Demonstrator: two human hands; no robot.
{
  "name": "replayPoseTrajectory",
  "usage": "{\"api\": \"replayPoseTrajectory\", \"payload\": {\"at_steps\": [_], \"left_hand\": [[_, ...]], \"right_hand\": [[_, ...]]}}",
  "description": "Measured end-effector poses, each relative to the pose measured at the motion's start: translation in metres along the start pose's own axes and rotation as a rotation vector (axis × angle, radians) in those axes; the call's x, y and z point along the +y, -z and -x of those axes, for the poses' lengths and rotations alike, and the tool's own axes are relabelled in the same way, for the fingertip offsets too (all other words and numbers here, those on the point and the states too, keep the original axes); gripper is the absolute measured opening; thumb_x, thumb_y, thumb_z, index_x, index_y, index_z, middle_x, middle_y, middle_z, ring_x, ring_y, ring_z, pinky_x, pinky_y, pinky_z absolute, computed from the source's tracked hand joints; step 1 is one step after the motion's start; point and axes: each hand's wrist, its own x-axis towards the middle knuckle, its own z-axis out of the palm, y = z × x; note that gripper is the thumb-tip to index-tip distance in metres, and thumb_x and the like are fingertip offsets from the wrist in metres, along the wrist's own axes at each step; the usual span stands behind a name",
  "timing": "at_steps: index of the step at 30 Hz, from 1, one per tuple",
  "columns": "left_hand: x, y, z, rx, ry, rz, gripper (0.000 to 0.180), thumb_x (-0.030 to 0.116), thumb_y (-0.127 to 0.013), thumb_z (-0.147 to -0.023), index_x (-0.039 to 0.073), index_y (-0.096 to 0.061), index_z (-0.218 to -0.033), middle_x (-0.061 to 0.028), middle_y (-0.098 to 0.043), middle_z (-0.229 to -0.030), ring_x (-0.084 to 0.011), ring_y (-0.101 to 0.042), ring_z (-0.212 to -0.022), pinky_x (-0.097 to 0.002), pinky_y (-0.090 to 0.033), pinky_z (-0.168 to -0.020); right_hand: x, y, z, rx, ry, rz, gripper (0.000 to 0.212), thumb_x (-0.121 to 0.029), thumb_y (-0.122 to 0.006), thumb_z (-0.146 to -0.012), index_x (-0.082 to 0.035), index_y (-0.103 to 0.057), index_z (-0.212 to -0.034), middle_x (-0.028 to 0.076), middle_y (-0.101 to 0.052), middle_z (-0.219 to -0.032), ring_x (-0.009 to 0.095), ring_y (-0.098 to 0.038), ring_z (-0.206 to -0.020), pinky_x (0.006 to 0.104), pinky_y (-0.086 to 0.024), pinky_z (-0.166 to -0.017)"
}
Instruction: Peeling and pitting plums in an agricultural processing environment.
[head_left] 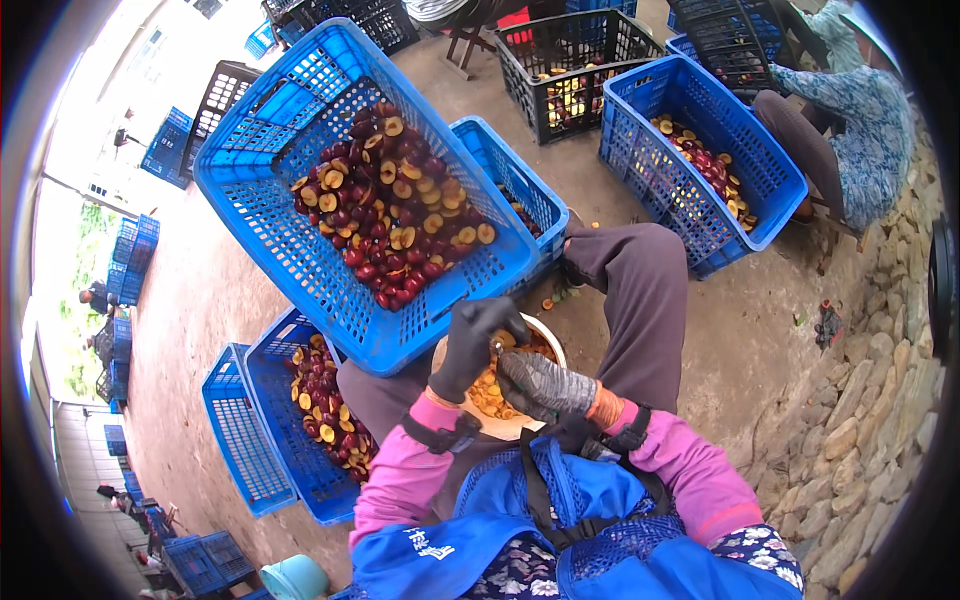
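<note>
Gloved hands meet over pale bowl [515, 425] of pits on lap: left hand [470, 345] pinches plum half [503, 340], right hand [540, 385] clenched, contents unclear; better kept low over bowl.

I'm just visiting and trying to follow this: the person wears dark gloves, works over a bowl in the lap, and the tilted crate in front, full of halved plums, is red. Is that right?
Not quite: the tilted crate is blue, not red, as the head view shows. The rest holds: the left hand and right hand wear dark gloves, work over the bowl in the lap, and the crate holds halved plums.
</note>
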Motion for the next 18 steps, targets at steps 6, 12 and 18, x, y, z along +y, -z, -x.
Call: {"api": "replayPoseTrajectory", "payload": {"at_steps": [6, 12, 18], "left_hand": [[-0.027, 0.012, -0.002, 0.213, 0.196, 0.83, 0.032, 0.032, -0.045, -0.092, 0.005, -0.055, -0.079, -0.0101, -0.057, -0.076, -0.024, -0.056, -0.071, -0.0365, -0.048, -0.062], [-0.001, 0.1, 0.076, 0.573, -0.153, -0.109, 0.05, 0.04, -0.052, -0.087, 0.004, -0.049, -0.122, -0.0098, -0.056, -0.099, -0.0198, -0.056, -0.084, -0.0319, -0.049, -0.068], [0.073, 0.176, 0.047, 0.769, -0.013, -1.503, 0.031, 0.029, -0.053, -0.085, -0.001, -0.062, -0.086, -0.0168, -0.061, -0.084, -0.0282, -0.058, -0.079, -0.0356, -0.044, -0.069]], "right_hand": [[0.022, 0.004, -0.01, 0.01, 0.339, 0.473, 0.034, -0.012, -0.05, -0.08, 0.001, -0.055, -0.111, 0.017, -0.052, -0.116, 0.028, -0.051, -0.109, 0.0322, -0.042, -0.093], [0.014, 0.011, -0.027, -0.129, 0.173, -0.408, 0.037, -0.009, -0.051, -0.078, 0.001, -0.052, -0.113, 0.018, -0.052, -0.114, 0.029, -0.057, -0.095, 0.0351, -0.048, -0.08], [-0.014, -0.015, -0.035, -0.475, -0.428, -0.531, 0.034, -0.037, -0.043, -0.089, -0.005, -0.056, -0.091, 0.017, -0.059, -0.065, 0.034, -0.059, -0.059, 0.0451, -0.045, -0.053]]}}
